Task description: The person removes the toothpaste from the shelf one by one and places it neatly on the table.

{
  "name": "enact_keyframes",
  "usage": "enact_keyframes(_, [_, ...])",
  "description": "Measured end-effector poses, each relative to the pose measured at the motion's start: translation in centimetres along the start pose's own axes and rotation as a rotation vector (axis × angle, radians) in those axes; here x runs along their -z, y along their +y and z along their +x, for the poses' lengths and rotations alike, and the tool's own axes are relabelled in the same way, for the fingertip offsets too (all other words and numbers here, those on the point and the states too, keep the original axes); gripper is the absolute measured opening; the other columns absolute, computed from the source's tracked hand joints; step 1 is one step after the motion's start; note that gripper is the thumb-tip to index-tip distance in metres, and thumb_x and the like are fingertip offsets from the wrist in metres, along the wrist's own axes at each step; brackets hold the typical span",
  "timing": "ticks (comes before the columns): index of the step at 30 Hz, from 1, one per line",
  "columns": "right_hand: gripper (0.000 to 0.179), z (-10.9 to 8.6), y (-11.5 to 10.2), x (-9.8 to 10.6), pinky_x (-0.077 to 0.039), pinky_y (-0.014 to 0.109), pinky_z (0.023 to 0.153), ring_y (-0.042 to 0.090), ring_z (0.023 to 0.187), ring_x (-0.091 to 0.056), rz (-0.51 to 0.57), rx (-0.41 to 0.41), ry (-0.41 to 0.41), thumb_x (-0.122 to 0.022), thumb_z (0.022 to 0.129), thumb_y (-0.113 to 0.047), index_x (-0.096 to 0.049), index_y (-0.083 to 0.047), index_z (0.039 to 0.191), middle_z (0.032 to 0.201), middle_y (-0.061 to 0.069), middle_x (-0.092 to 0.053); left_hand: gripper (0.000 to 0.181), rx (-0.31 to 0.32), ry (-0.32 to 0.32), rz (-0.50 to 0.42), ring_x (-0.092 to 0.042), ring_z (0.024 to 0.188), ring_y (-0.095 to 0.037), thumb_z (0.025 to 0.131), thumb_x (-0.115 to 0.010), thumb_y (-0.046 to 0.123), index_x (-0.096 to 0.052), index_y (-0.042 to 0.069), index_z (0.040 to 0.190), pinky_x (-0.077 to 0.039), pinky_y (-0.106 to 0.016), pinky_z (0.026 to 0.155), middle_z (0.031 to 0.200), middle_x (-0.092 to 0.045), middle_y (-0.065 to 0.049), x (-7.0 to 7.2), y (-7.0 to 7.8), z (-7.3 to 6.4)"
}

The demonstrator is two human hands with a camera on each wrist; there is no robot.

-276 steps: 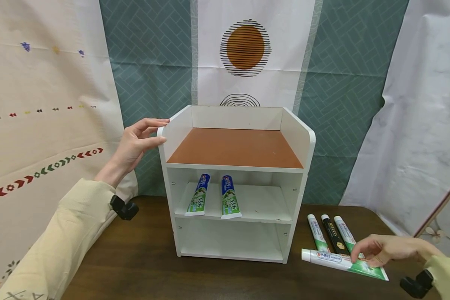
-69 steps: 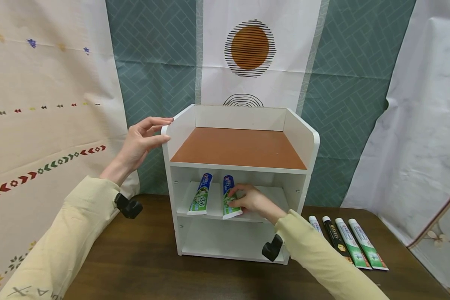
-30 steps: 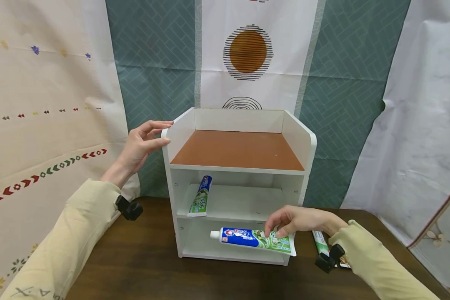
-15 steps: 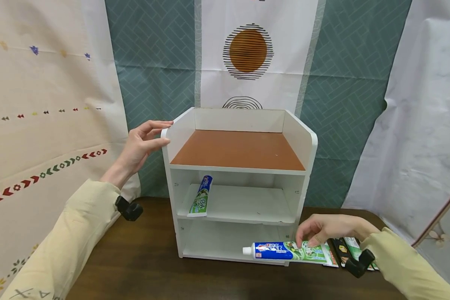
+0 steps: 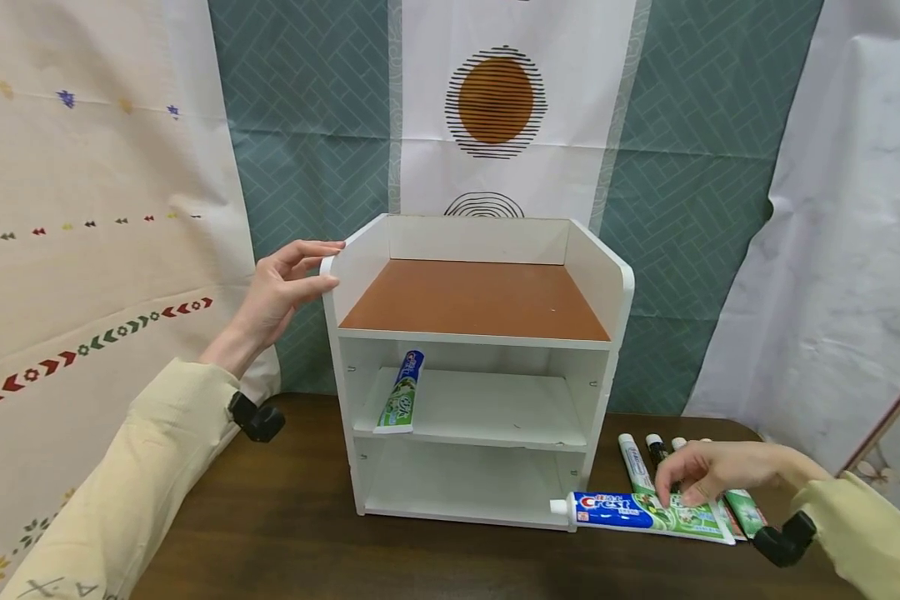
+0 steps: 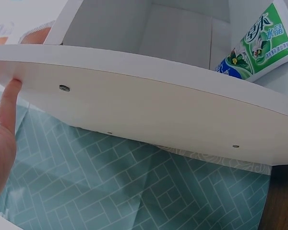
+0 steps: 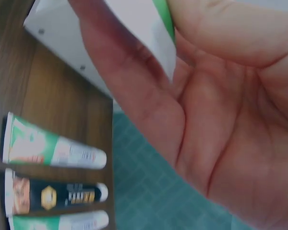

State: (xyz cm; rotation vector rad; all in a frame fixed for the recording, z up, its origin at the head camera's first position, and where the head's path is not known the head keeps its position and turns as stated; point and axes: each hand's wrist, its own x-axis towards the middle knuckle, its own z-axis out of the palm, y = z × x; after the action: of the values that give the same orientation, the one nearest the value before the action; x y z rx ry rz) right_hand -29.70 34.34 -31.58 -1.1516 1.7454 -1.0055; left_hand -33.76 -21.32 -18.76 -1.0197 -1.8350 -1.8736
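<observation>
My right hand [image 5: 727, 471] pinches a blue-and-green Crest toothpaste tube [image 5: 615, 511] near its flat end. The tube lies level, cap to the left, in front of the white shelf unit's [image 5: 480, 431] lower right corner. With its thumb and fingers, my left hand [image 5: 273, 287] holds the top left side panel of the unit. Another blue-and-green toothpaste tube [image 5: 400, 398] leans on the middle shelf at its left. In the right wrist view, only the white and green tail of the held toothpaste tube [image 7: 156, 43] shows between the fingers.
Several toothpaste tubes lie in a row on the brown table right of the unit, among them a white-and-green tube [image 5: 634, 463] and a black tube [image 7: 53, 197]. My right hand partly covers them. The unit has a brown top board [image 5: 476, 298]. Curtains hang behind.
My right hand has taken the right-hand blue-and-green toothpaste tube off the middle shelf and carried it rightward, towards the row of tubes. Earlier it held a white-and-green tube there. My left hand stays put.
</observation>
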Motion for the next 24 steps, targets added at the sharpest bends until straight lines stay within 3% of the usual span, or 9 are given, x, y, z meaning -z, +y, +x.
enact_keyframes(5, [0.027,-2.4,0.7,-0.3,-0.03,0.031,0.046,0.019,0.057,-0.028,0.038,0.001,0.031,-0.037,0.091,0.012,-0.053,0.003,0.112,0.084,0.023,-0.042,0.031,0.001,-0.001,0.002,-0.036,0.12,-0.028,0.081,-0.064,-0.004,-0.063,0.006,0.11,-0.043,-0.032,0.082,0.125,-0.051,-0.009,-0.1,0.0,0.0])
enact_keyframes(10, [0.031,-4.4,1.3,-0.5,-0.044,0.031,0.063,0.018,0.071,-0.044,0.008,0.031,0.078,-0.036,0.089,0.016,-0.053,0.003,0.112,0.1,0.019,-0.053,0.031,-0.002,0.004,0.004,-0.036,0.12,-0.027,0.08,-0.064,-0.005,-0.064,0.007,0.11,-0.044,-0.031,0.082,0.125,-0.051,-0.009,0.0,0.0,0.0])
enact_keyframes(13, [0.032,-5.5,1.9,-0.7,-0.045,0.032,0.066,0.018,0.077,-0.048,0.004,0.056,0.095,-0.035,0.089,0.016,-0.053,0.004,0.113,0.103,0.017,-0.055,0.031,-0.002,0.005,0.011,-0.036,0.12,-0.027,0.08,-0.064,-0.005,-0.064,0.007,0.109,-0.044,-0.032,0.082,0.125,-0.051,-0.009,0.0,0.0,0.0])
enact_keyframes(17, [0.032,-6.9,3.0,-0.8,-0.045,0.032,0.069,0.02,0.077,-0.047,0.074,0.052,0.092,-0.031,0.091,0.015,-0.051,0.006,0.115,0.108,0.015,-0.055,0.031,0.001,-0.001,0.013,-0.035,0.121,-0.028,0.08,-0.065,-0.004,-0.063,0.006,0.11,-0.043,-0.032,0.083,0.125,-0.051,-0.009,0.0,0.0,0.1])
enact_keyframes(21, [0.03,-8.3,4.2,-0.9,-0.041,0.03,0.082,0.015,0.094,-0.05,0.173,-0.014,0.121,-0.03,0.093,0.012,-0.049,0.007,0.116,0.112,0.014,-0.054,0.031,0.004,-0.009,0.004,-0.035,0.121,-0.027,0.08,-0.065,-0.005,-0.063,0.006,0.109,-0.043,-0.032,0.083,0.125,-0.051,-0.009,0.0,-0.1,0.1])
enact_keyframes(24, [0.029,-9.1,4.8,-1.1,-0.038,0.028,0.086,0.014,0.103,-0.048,0.228,-0.062,0.187,-0.031,0.094,0.008,-0.049,0.008,0.118,0.117,0.013,-0.053,0.031,-0.001,-0.011,-0.005,-0.035,0.121,-0.028,0.08,-0.064,-0.006,-0.064,0.006,0.109,-0.044,-0.031,0.082,0.125,-0.051,-0.009,0.0,0.0,0.0])
